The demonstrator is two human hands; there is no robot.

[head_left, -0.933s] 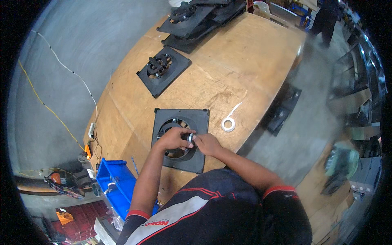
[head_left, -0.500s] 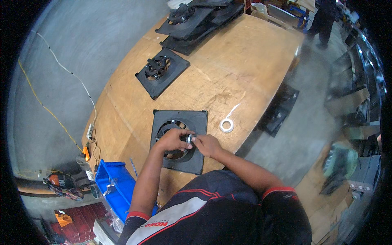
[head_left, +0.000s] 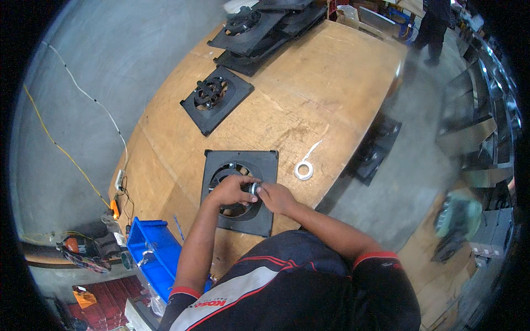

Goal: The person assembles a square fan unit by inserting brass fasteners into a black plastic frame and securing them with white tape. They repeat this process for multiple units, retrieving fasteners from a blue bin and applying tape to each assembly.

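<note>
A square black plastic frame (head_left: 267,163) with a round spoked opening lies on the wooden table right in front of me. Over its opening, my left hand (head_left: 229,191) grips a small round dark part with a white or silvery band (head_left: 253,188) between thumb and fingers. From the other side my right hand (head_left: 276,197) pinches at the same part, its fingertips against the band. What the right fingertips hold exactly is too small to make out. To the right of the frame sits a roll of white tape (head_left: 303,177) with a loose tail.
Another black frame (head_left: 236,88) lies farther off on the table (head_left: 331,77), and several more are stacked (head_left: 259,33) at the far edge. At my left are a blue bin (head_left: 157,243), a thin blue tool (head_left: 179,227) and cables. A person (head_left: 433,27) stands beyond the table.
The view has shifted slightly. Both hands stay on the small round part over the frame, with hardly any visible movement of the fingers.
</note>
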